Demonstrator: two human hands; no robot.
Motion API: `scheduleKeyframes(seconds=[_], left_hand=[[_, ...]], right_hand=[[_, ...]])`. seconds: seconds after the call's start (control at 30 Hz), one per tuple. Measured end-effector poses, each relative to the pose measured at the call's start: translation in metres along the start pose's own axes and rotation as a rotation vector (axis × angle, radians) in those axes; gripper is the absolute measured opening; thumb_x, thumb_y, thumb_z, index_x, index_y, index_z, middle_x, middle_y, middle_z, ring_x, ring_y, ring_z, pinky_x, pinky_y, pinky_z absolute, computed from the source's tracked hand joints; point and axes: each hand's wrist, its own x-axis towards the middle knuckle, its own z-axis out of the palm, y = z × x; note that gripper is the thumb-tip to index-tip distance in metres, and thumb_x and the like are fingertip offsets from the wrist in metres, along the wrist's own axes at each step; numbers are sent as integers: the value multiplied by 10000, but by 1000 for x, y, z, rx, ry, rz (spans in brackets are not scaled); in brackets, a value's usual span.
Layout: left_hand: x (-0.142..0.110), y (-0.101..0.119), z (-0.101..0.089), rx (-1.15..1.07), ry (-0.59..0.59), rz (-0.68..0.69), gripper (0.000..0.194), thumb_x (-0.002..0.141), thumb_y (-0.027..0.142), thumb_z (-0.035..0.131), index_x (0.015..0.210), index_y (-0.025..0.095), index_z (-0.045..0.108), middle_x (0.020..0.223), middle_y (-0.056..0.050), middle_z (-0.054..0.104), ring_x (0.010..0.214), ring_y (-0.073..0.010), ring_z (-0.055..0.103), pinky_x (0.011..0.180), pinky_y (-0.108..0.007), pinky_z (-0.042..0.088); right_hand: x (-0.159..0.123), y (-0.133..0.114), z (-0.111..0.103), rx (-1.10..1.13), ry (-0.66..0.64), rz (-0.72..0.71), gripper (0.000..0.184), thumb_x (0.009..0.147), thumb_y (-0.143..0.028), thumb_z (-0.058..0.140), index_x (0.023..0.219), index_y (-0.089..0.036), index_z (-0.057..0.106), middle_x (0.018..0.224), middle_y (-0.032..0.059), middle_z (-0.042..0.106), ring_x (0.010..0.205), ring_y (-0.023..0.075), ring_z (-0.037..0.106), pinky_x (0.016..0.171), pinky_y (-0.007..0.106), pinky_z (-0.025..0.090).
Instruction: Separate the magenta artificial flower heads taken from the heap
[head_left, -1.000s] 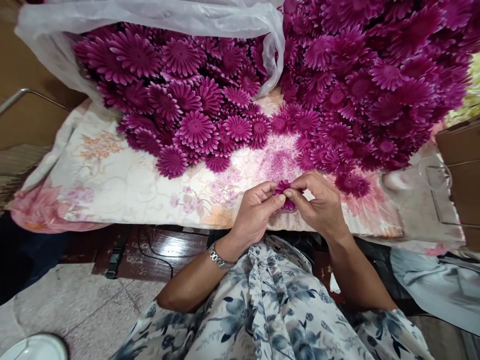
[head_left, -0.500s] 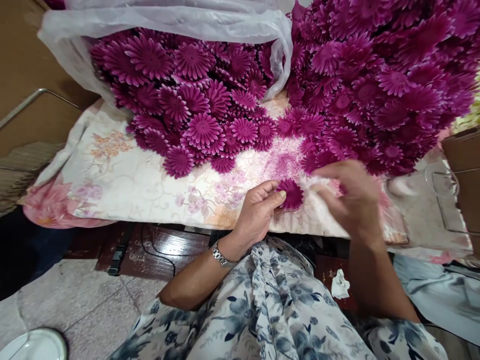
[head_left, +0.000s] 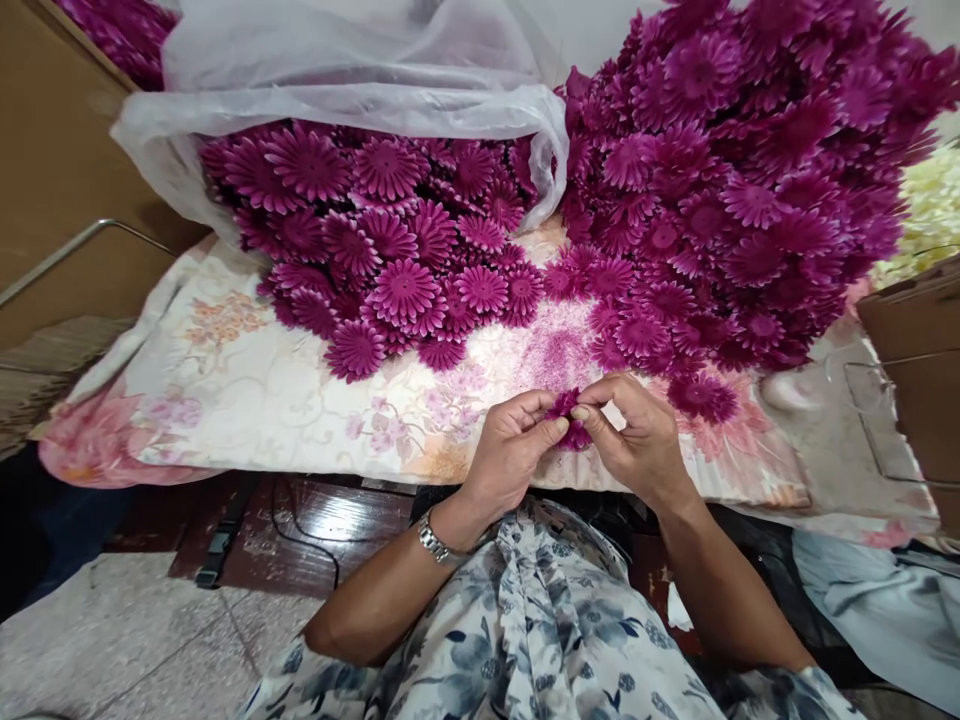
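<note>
Between my two hands is a purple artificial flower (head_left: 574, 434), held over the front edge of the cloth-covered table. My left hand (head_left: 514, 445) pinches its left side between thumb and fingers. From the right, my right hand (head_left: 634, 435) grips the petals with thumb and forefinger. The fingertips hide part of the flower. Beyond the hands, purple powder or fluff (head_left: 559, 350) lies scattered on the floral cloth (head_left: 300, 410). A loose purple flower (head_left: 703, 397) rests just past my right hand.
A clear plastic bag (head_left: 322, 112) spills purple flower heads (head_left: 405, 290) at the back left. A taller heap of purple flowers (head_left: 712, 190) stands at the back right. Cardboard boxes flank both sides, a brown one (head_left: 919, 350) at right. Pale yellow petals (head_left: 934, 205) show behind it.
My right hand, blurred beside the heap before, has come left and now grips the flower together with my left hand. A separate flower now shows near the right heap. The view has shifted slightly.
</note>
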Motion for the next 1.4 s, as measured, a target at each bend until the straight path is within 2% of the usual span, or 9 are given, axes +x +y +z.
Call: scheduleKeyframes(seconds=[0.13, 0.23, 0.4, 0.47, 0.6, 0.67, 0.97, 1.2, 1.4], left_hand=[[-1, 4, 0, 38, 28, -3, 189, 558, 206, 801, 681, 131, 678, 579, 24, 615, 508, -42, 495, 515, -160, 391], [-2, 8, 0, 38, 54, -23, 204, 558, 220, 798, 691, 135, 669, 554, 31, 604, 472, -41, 479, 481, -160, 376], [-1, 8, 1, 5, 79, -44, 224, 570, 225, 790, 729, 146, 654, 592, 31, 623, 511, -55, 528, 525, -169, 430], [0, 8, 3, -14, 63, -47, 225, 575, 227, 789, 740, 148, 658, 612, 26, 636, 539, -63, 551, 565, -180, 457], [0, 9, 7, -48, 9, -39, 210, 586, 228, 787, 739, 140, 672, 645, 18, 644, 557, -59, 555, 572, -172, 460], [-2, 9, 9, -64, -21, -61, 217, 581, 231, 791, 739, 140, 675, 663, 12, 645, 574, -69, 566, 559, -176, 462], [-3, 2, 5, 1, 6, 6, 211, 574, 246, 804, 676, 131, 659, 592, 32, 576, 514, -40, 455, 506, -157, 380], [-2, 2, 2, -17, 47, -12, 169, 575, 202, 776, 613, 132, 628, 557, 35, 552, 531, -49, 459, 541, -171, 356], [0, 2, 0, -25, 77, -7, 178, 577, 227, 760, 652, 134, 627, 580, 35, 562, 533, -61, 483, 542, -189, 382]], right_hand=[[6, 0, -8, -78, 89, 17, 89, 848, -201, 545, 759, -198, 544, 647, -17, 577, 587, 104, 541, 549, 235, 422], [16, 16, -24, -233, 210, 37, 73, 843, -220, 563, 773, -198, 560, 659, -10, 591, 598, 113, 541, 562, 246, 418], [29, 43, -44, -610, 281, -15, 161, 841, -282, 567, 963, -188, 614, 932, 91, 657, 884, 217, 579, 788, 372, 440], [25, 39, -40, -549, 232, -42, 181, 835, -276, 578, 991, -194, 616, 971, 96, 651, 931, 223, 574, 810, 380, 446], [9, 14, -20, -211, 16, -92, 96, 818, -255, 611, 899, -205, 599, 789, 38, 641, 765, 167, 578, 694, 310, 470], [4, 6, -12, -163, -47, -119, 68, 827, -255, 600, 866, -203, 579, 737, 28, 629, 710, 159, 564, 657, 304, 456], [-2, 5, 1, -250, 33, -192, 56, 831, -136, 547, 805, -184, 560, 647, 37, 611, 616, 155, 519, 595, 295, 420], [-2, 0, 0, -160, 25, -117, 101, 852, -120, 508, 798, -178, 570, 639, 23, 599, 599, 130, 533, 582, 271, 432], [-2, 1, -4, -99, 23, -78, 127, 812, -183, 614, 937, -176, 593, 826, 58, 657, 778, 161, 600, 708, 301, 479]])
